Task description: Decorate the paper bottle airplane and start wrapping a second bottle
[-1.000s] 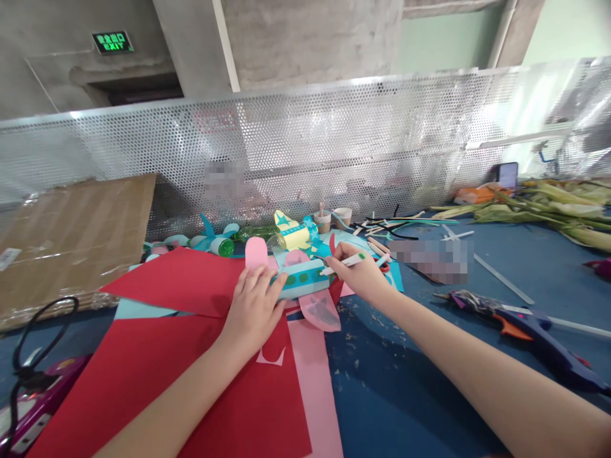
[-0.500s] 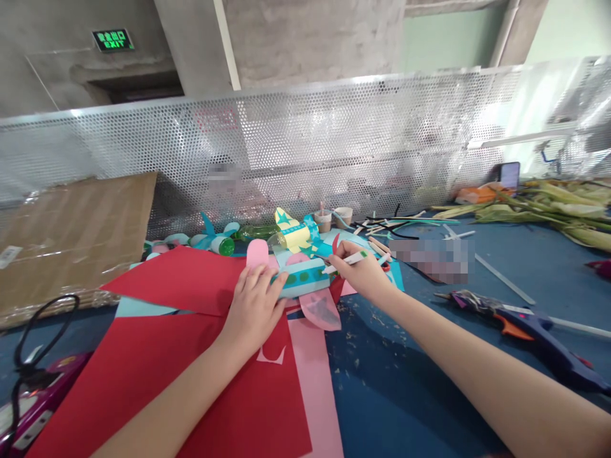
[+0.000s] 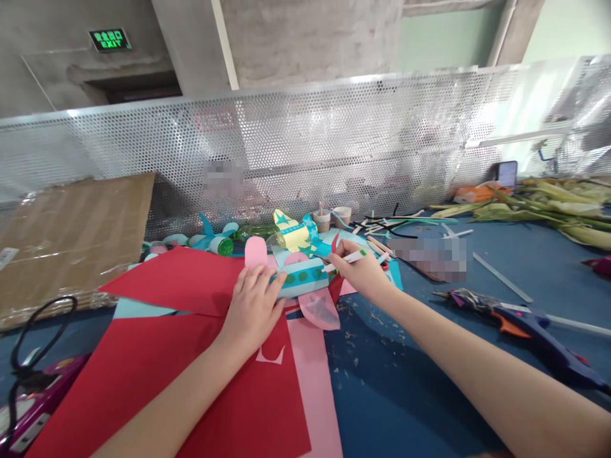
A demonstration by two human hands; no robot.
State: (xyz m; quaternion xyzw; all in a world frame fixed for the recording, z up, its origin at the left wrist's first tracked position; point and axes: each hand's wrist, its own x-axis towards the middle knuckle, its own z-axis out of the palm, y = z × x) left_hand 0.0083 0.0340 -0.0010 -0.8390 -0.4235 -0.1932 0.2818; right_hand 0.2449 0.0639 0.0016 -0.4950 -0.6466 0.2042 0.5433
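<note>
My left hand [image 3: 252, 304] is curled over the left end of a toy plane [image 3: 308, 277], steadying it on the sheets. Light blue paper wraps the plane's body, crossed by a darker blue band with several green dots. A pink wing with a grey star [image 3: 319, 310] spreads toward me, and a pink tab [image 3: 256, 252] stands near my left fingertips. Pinched in my right hand [image 3: 359, 272] is a white marker [image 3: 352, 257] with a green end, its tip at the right end of the body. Behind it stands a yellow toy plane [image 3: 294, 236].
Red card sheets [image 3: 191, 388] lie under my left arm. A hot glue gun [image 3: 529, 327] rests on the right, with corn husks [image 3: 539, 207] behind. Paper cups [image 3: 342, 217] stand at the back before a perforated metal screen [image 3: 296, 146]. Cardboard [image 3: 76, 242] leans at the left.
</note>
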